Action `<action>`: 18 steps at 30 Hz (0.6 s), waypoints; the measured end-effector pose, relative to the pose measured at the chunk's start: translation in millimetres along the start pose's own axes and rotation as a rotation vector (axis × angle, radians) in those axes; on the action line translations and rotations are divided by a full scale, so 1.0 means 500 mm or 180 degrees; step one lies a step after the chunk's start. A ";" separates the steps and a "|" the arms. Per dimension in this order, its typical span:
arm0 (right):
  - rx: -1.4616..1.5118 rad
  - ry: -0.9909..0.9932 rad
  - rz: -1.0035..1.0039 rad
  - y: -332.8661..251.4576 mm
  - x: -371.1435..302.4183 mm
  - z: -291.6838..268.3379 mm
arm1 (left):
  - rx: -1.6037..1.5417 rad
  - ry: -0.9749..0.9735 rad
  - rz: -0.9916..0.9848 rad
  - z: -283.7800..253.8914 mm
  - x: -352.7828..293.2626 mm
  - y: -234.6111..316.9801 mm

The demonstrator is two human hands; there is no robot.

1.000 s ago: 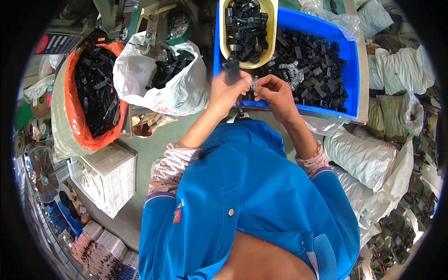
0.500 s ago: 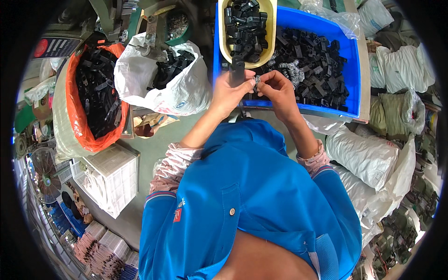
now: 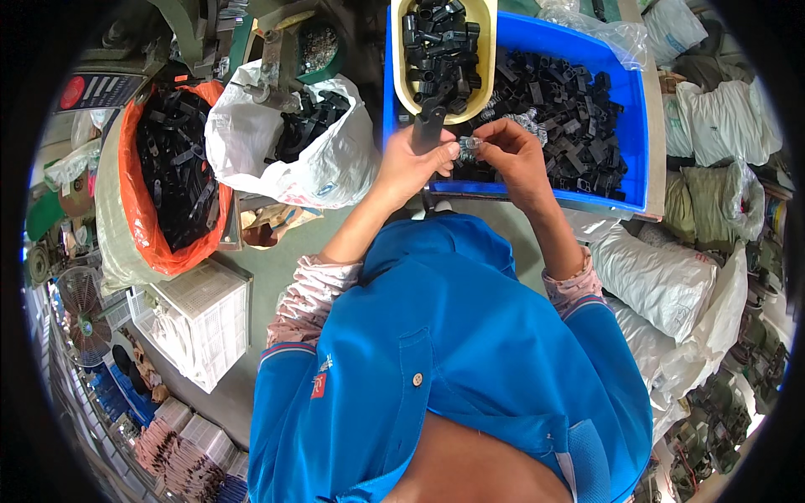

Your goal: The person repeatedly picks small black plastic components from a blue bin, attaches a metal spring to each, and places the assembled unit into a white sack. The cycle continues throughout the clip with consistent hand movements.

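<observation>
My left hand [image 3: 409, 166] is closed around a long, flat black part [image 3: 428, 126] that points up toward the yellow tub. A small shiny metal piece [image 3: 468, 144], seemingly a spring, lies between the fingertips of both hands. My right hand [image 3: 516, 159] pinches its right side, with the thumb and fingers together. Beneath the hands is the near edge of a blue bin [image 3: 641, 159], which holds many small black plastic parts [image 3: 579, 117] and a heap of similar metal pieces [image 3: 530, 124]. The fingers partly hide the metal piece.
A yellow tub [image 3: 490, 50] of black fittings rests over the bin's left part. To the left stand a white sack [image 3: 335, 168] and an orange-lined sack [image 3: 130, 184] of black parts. A white crate [image 3: 205, 327] sits on the floor; full white sacks [image 3: 654, 272] lie at right.
My right hand has shifted slightly right, and its fingers are drawn a little away from the left hand's. More of the metal piece shows between them. The black part stays in my left hand.
</observation>
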State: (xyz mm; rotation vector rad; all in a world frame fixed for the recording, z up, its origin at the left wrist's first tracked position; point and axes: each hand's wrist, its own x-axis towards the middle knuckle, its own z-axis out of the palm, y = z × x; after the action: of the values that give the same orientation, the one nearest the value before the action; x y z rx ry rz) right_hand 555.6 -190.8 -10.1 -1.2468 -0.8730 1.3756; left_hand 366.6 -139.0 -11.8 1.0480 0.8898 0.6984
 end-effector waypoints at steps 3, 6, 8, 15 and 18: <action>-0.1080 0.0256 -0.0525 0.001 0.000 -0.001 | -0.0101 0.0121 -0.0316 -0.010 0.003 -0.008; -0.2356 0.0336 -0.1016 0.002 -0.012 -0.016 | -0.0375 0.0245 -0.0170 -0.024 -0.002 -0.014; -0.2589 0.0529 -0.1146 -0.011 -0.022 -0.047 | -0.0496 0.0372 -0.0097 -0.036 -0.007 -0.018; -0.3790 0.1215 0.0295 -0.021 -0.054 -0.285 | -0.0712 0.0243 -0.0249 -0.029 -0.007 -0.020; -0.4654 0.1005 0.0323 -0.024 -0.049 -0.249 | -0.0672 0.0053 -0.0219 -0.007 -0.006 -0.011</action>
State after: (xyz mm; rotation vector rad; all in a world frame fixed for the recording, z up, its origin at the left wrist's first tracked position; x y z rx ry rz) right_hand 677.4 -227.4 -17.6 -2.4942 -1.6620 0.3851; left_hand 362.7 -141.9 -16.9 0.8215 0.8427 0.7272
